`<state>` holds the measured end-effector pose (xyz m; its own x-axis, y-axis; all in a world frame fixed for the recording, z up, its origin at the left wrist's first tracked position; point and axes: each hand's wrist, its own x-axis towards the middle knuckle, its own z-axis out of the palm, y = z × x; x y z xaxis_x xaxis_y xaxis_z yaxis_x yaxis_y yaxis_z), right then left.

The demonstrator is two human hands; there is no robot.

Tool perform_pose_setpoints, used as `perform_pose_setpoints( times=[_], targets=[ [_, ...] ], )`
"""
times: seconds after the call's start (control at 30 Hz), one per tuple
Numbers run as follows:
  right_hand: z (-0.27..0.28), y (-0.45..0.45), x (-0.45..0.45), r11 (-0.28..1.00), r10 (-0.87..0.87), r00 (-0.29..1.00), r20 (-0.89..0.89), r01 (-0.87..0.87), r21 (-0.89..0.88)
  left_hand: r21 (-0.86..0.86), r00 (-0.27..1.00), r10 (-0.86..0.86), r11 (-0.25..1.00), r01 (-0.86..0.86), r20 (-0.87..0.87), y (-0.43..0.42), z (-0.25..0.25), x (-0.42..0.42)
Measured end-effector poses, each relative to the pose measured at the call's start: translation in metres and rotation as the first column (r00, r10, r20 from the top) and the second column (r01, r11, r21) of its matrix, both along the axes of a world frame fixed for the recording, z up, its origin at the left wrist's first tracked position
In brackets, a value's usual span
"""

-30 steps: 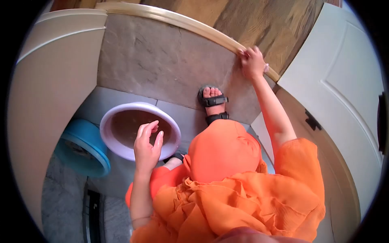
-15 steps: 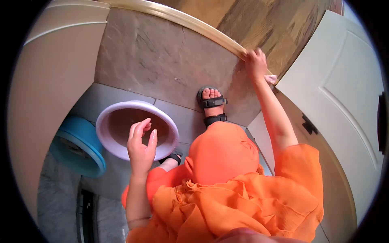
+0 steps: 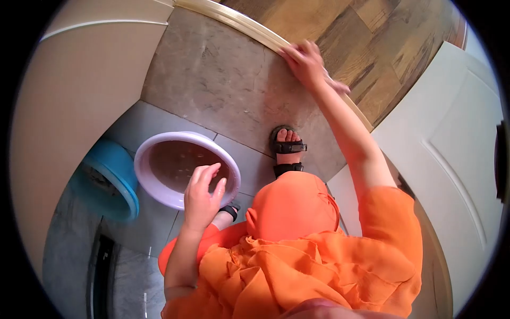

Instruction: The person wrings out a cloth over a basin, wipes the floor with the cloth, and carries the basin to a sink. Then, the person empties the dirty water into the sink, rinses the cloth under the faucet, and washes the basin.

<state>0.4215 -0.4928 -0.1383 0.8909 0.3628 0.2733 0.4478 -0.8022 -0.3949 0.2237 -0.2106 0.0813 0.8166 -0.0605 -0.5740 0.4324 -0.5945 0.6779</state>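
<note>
My right hand (image 3: 305, 64) is at the pale edge strip (image 3: 241, 24) between the stone slab and the wood floor. A pinkish-white cloth (image 3: 337, 85) sticks out from under it, pressed along the strip, and most of it is hidden by the hand. Over the near rim of a lilac basin (image 3: 159, 194), my left hand (image 3: 202, 196) hangs with thumb and fingers apart and nothing in it. Brownish water (image 3: 178, 162) with a few bubbles fills part of the basin.
Left of the basin stands a blue tub (image 3: 114, 178) with something greyish inside. A white panelled door (image 3: 446, 143) is on the right and a beige panel (image 3: 90, 80) on the left. My sandalled foot (image 3: 288, 146) rests near the stone slab (image 3: 212, 69).
My right hand has slid left along the edge strip, with the cloth trailing beneath it. My left hand stays over the basin rim. The whole view has shifted slightly.
</note>
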Motion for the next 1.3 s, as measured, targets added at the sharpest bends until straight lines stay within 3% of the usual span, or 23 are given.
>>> perform_pose_setpoints(
  times=[0.07, 0.17, 0.2, 0.23, 0.27, 0.3, 0.33, 0.4, 0.5, 0.63, 0.7, 0.73, 0.8, 0.93, 0.97, 1.0, 1.03, 1.13, 1.27, 1.3],
  targets=[
    [-0.008, 0.054, 0.045, 0.997, 0.079, 0.997, 0.009, -0.079, 0.008, 0.002, 0.999, -0.018, 1.0, 0.018, 0.044, -0.004, -0.001, 0.006],
    [-0.024, 0.091, 0.083, 0.998, -0.053, 0.999, -0.011, 0.053, 0.04, 0.05, 0.996, -0.024, 0.999, 0.02, 0.086, -0.001, 0.003, 0.011],
    [-0.012, 0.085, 0.076, 0.999, 0.039, 0.997, 0.06, -0.041, 0.036, 0.065, 0.997, 0.011, 0.998, -0.017, 0.078, 0.003, 0.005, 0.009],
    [0.007, 0.067, 0.061, 0.991, 0.131, 0.983, 0.128, -0.135, 0.024, 0.077, 0.997, 0.048, 0.996, -0.053, 0.068, 0.006, 0.01, 0.006],
    [0.014, 0.041, 0.041, 0.984, 0.156, 0.981, 0.111, -0.145, -0.103, 0.09, 0.993, 0.088, 0.991, -0.095, 0.075, 0.01, 0.01, 0.008],
    [0.008, 0.008, 0.019, 0.99, 0.14, 0.986, 0.085, -0.138, -0.032, 0.11, 0.993, 0.107, 0.988, -0.112, 0.057, 0.014, 0.011, 0.006],
    [0.008, -0.027, 0.0, 0.979, 0.153, 0.988, 0.007, -0.151, -0.137, 0.099, 0.99, 0.132, 0.986, -0.136, 0.043, 0.018, 0.012, 0.001],
    [0.0, -0.081, -0.034, 0.969, 0.187, 0.982, -0.016, -0.187, -0.163, 0.082, 0.981, 0.193, 0.978, -0.193, 0.01, 0.02, 0.01, -0.013],
    [0.007, -0.037, -0.015, 0.957, 0.199, 0.98, -0.008, -0.196, -0.216, 0.042, 0.975, 0.19, 0.982, -0.187, -0.118, 0.015, 0.006, -0.029],
    [0.015, 0.078, 0.075, 0.975, 0.218, 0.969, 0.115, -0.211, -0.07, 0.042, 0.983, 0.16, 0.987, -0.157, -0.092, -0.005, 0.025, -0.023],
    [0.014, 0.14, 0.115, 0.967, 0.246, 0.962, 0.12, -0.234, -0.106, 0.061, 0.983, 0.178, 0.982, -0.176, -0.036, -0.005, 0.025, -0.019],
    [0.014, 0.167, 0.131, 0.97, 0.239, 0.966, 0.098, -0.232, -0.077, 0.071, 0.982, 0.19, 0.979, -0.189, -0.007, -0.004, 0.024, -0.017],
    [0.032, 0.199, 0.145, 0.98, 0.183, 0.959, -0.215, -0.195, -0.038, 0.1, 0.978, 0.206, 0.973, -0.207, 0.015, -0.001, 0.025, -0.012],
    [0.032, 0.156, 0.118, 0.966, 0.257, 0.962, -0.096, -0.256, 0.025, 0.138, 0.956, 0.292, 0.948, -0.288, -0.01, 0.007, 0.029, -0.022],
    [0.017, 0.127, 0.105, 0.94, 0.339, 0.94, 0.033, -0.336, -0.062, 0.15, 0.952, 0.304, 0.943, -0.298, -0.023, 0.008, 0.027, -0.03],
    [0.015, 0.103, 0.092, 0.946, 0.305, 0.952, -0.009, -0.304, -0.114, 0.148, 0.948, 0.314, 0.941, -0.304, -0.051, 0.015, 0.024, -0.032],
    [0.015, 0.083, 0.083, 0.944, 0.322, 0.945, 0.062, -0.315, -0.1, 0.143, 0.938, 0.339, 0.934, -0.327, -0.068, 0.015, 0.02, -0.037],
    [0.018, 0.095, 0.085, 0.975, 0.221, 0.975, 0.001, -0.221, 0.012, 0.115, 0.938, 0.325, 0.943, -0.312, -0.12, 0.007, 0.009, -0.054],
    [0.009, 0.185, 0.143, 0.975, 0.222, 0.975, 0.011, -0.222, -0.016, 0.105, 0.944, 0.304, 0.951, -0.292, -0.127, 0.001, 0.013, -0.048],
    [0.001, 0.205, 0.153, 0.989, 0.149, 0.984, -0.098, -0.148, 0.009, 0.127, 0.948, 0.299, 0.95, -0.286, -0.105, 0.0, 0.015, -0.045]
  ],
)
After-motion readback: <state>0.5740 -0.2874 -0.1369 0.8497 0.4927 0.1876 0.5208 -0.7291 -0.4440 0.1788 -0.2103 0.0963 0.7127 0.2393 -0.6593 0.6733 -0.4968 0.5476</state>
